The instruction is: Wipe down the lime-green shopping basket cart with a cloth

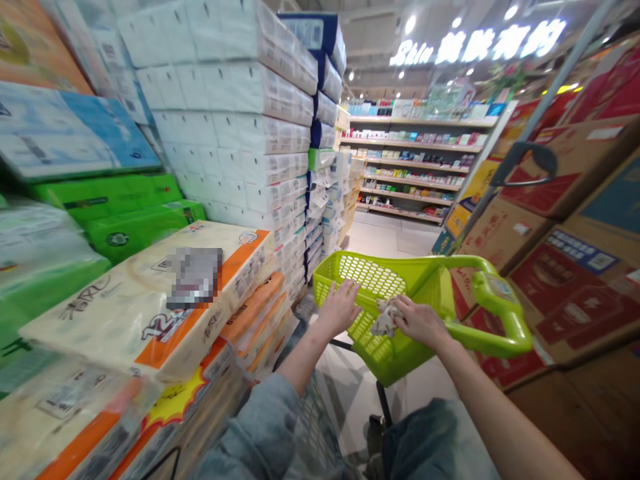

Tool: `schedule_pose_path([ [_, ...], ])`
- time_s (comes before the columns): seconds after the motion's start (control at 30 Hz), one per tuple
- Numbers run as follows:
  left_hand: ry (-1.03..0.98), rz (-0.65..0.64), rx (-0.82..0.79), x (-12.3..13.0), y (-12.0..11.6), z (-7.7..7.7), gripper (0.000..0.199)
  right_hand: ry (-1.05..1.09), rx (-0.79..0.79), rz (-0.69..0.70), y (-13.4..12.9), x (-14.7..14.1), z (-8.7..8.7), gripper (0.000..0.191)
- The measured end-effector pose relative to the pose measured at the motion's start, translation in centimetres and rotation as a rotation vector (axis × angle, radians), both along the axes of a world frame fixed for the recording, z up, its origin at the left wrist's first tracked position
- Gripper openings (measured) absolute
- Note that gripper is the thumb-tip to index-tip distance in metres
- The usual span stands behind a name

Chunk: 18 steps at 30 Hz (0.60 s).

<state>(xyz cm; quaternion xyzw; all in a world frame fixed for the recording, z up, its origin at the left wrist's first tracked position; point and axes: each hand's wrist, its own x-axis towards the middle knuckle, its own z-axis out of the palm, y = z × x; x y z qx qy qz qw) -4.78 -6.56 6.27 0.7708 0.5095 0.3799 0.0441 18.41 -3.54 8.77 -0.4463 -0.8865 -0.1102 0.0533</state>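
A lime-green plastic shopping cart [400, 363] stands in front of me, its slatted basket below my hands and its looped handle to the right. My right hand [417, 320] is closed around a crumpled whitish cloth or tissue [385, 319], held against the basket's near rim. On the left, my left hand [341, 307] lies over the basket's near left side with its fingers stretched out and nothing in them. Whether its fingertips touch the rim, I cannot tell.
Stacked tissue packs [200, 120] rise on the left, with a cream and orange pack [120, 293] nearest. Cardboard cartons [560, 280] line the right, beside a grey pole with a dark handle [530, 160]. Product shelves [415, 143] stand beyond the tiled aisle [380, 233].
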Motion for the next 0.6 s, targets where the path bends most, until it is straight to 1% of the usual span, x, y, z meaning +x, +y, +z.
schedule_pose_path([
  [0.07, -0.025, -0.095, -0.075, 1.5, 2.0, -2.5, 0.056, 0.01, -0.019, 0.002, 0.1, 1.0, 0.1, 0.027],
  [0.13, 0.011, -0.107, -0.161, 2.6, 3.7, -4.5, 0.057, 0.023, -0.03, -0.015, 0.3, 2.1, 0.1, 0.029],
  [0.17, 0.03, -0.107, -0.188, 2.9, 4.3, -5.3, 0.055, 0.028, -0.031, -0.034, 0.5, 2.6, 0.0, 0.03],
  [0.23, 0.035, -0.101, -0.192, 3.4, 5.2, -6.4, 0.05, 0.029, -0.024, -0.098, 0.7, 3.5, -0.4, 0.032],
  [0.33, -0.059, -0.123, -0.106, 3.9, 5.5, -7.0, 0.046, 0.011, 0.023, -0.238, 0.9, 3.6, -1.3, 0.032],
  [0.4, -0.143, -0.149, -0.052, 4.4, 5.2, -7.0, 0.044, 0.009, 0.057, -0.282, 0.9, 2.9, -2.1, 0.031],
  [0.43, -0.177, -0.163, -0.041, 4.8, 4.9, -6.8, 0.044, 0.021, 0.068, -0.273, 1.0, 2.2, -2.5, 0.03],
  [0.5, -0.241, -0.18, -0.058, 5.6, 4.3, -6.6, 0.044, 0.073, 0.053, -0.201, 1.0, 0.8, -3.0, 0.029],
  [0.6, -0.339, -0.177, -0.083, 7.1, 3.3, -6.3, 0.044, 0.186, -0.057, -0.121, 1.2, -0.8, -3.1, 0.031],
])
